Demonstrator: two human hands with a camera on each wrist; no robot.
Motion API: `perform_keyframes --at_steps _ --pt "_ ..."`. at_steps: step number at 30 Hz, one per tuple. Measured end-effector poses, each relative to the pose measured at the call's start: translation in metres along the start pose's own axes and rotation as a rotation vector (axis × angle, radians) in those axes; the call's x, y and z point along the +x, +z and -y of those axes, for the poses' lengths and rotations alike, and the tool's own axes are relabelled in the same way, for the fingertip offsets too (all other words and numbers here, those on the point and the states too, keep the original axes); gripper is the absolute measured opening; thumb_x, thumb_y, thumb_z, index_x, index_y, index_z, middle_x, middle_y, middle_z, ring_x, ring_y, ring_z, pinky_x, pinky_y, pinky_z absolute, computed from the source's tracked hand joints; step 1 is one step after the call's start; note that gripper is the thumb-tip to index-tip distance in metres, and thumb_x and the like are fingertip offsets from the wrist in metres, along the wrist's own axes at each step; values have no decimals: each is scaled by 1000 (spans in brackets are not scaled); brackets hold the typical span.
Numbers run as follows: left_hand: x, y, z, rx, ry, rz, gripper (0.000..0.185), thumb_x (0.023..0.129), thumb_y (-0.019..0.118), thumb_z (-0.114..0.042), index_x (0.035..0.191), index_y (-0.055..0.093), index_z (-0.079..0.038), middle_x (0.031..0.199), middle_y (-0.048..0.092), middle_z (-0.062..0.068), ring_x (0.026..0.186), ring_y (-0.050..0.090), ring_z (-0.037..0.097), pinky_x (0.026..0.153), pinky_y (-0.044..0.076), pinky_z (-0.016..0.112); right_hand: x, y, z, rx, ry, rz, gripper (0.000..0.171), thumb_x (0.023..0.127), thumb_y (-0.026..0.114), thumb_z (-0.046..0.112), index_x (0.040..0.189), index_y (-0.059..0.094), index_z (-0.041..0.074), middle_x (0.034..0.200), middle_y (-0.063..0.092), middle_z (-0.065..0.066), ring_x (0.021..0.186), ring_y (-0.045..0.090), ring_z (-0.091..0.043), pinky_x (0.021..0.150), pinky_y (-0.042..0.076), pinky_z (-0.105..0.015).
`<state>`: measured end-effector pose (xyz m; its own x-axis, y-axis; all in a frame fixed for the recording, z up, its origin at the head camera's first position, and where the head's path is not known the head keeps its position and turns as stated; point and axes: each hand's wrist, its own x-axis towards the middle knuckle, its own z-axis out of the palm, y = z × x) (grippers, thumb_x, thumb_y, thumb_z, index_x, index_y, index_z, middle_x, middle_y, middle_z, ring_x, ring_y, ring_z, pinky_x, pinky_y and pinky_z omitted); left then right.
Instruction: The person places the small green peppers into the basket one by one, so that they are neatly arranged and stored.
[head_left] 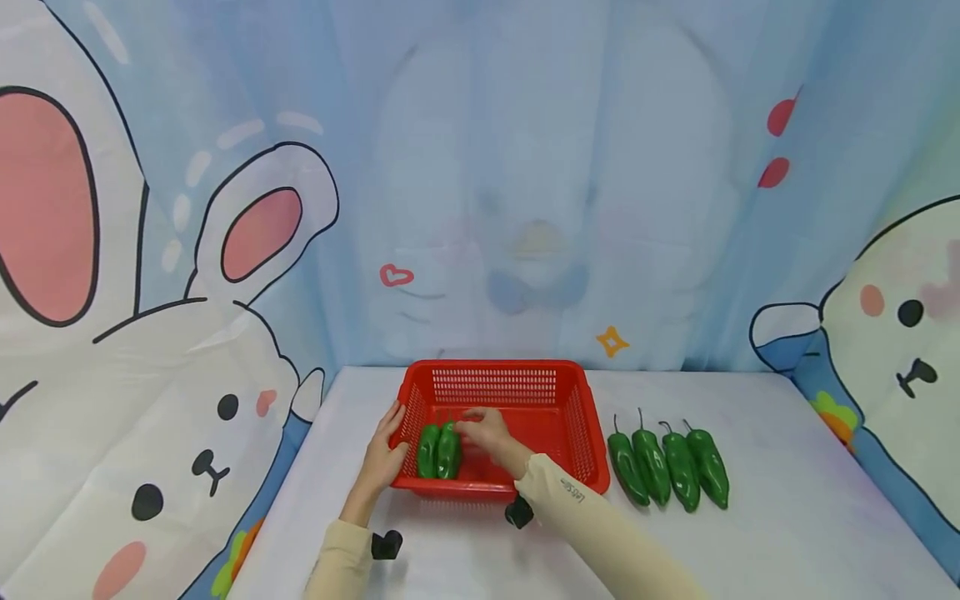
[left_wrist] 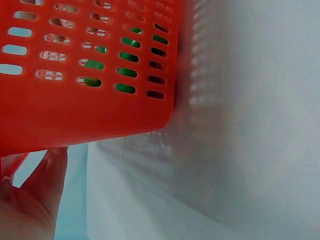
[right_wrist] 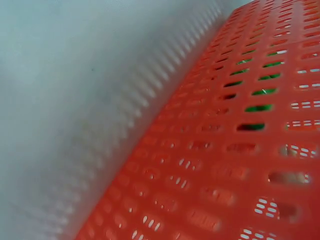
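A red plastic basket (head_left: 517, 493) with slotted walls stands on the white table. My left hand (head_left: 382, 454) holds its left rim, fingers along the edge and thumb over it; the left wrist view shows part of this hand (left_wrist: 37, 200) by the rim. Inside, at the left, two green peppers (head_left: 427, 450) lie side by side. My right hand (head_left: 487, 433) reaches over the front rim, fingertips at the stem end of the right-hand pepper (head_left: 448, 454). Whether they pinch it is unclear. The right wrist view shows mostly the slotted basket wall (right_wrist: 200, 150).
Right of the basket, several green peppers (head_left: 682, 471) lie in a row with stems pointing away. A printed cloth (head_left: 540, 167) hangs behind the white table (head_left: 780, 467). Dark wrist pieces (head_left: 386, 545) sit by both sleeves.
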<state>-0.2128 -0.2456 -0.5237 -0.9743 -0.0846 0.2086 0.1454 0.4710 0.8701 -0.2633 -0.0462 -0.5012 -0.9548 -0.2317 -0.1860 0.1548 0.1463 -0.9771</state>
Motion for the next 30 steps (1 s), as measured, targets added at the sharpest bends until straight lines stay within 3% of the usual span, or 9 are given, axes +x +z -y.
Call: perform_keyframes --at_steps 12,18,30 --pt "-2 -1 2 30 -10 -1 66 86 51 6 150 37 0 161 26 12 147 20 38 112 27 59 -10 -15 19 73 -14 172 50 96 59 15 141 48 -2 128 62 -24 111 62 -43 90 51 -56" --pt "-1 0 2 30 -6 10 66 87 52 7 151 36 -1 161 25 11 148 19 36 113 25 57 -17 -30 30 126 -32 187 48 99 56 17 144 47 1 132 59 -23 117 59 -44 94 48 -58" --pt "-3 -1 -1 18 -19 29 66 87 50 8 152 35 -1 162 23 12 147 19 38 110 30 59 -26 -77 36 134 -93 191 46 99 57 16 141 50 -3 126 62 -24 109 65 -39 92 50 -55"
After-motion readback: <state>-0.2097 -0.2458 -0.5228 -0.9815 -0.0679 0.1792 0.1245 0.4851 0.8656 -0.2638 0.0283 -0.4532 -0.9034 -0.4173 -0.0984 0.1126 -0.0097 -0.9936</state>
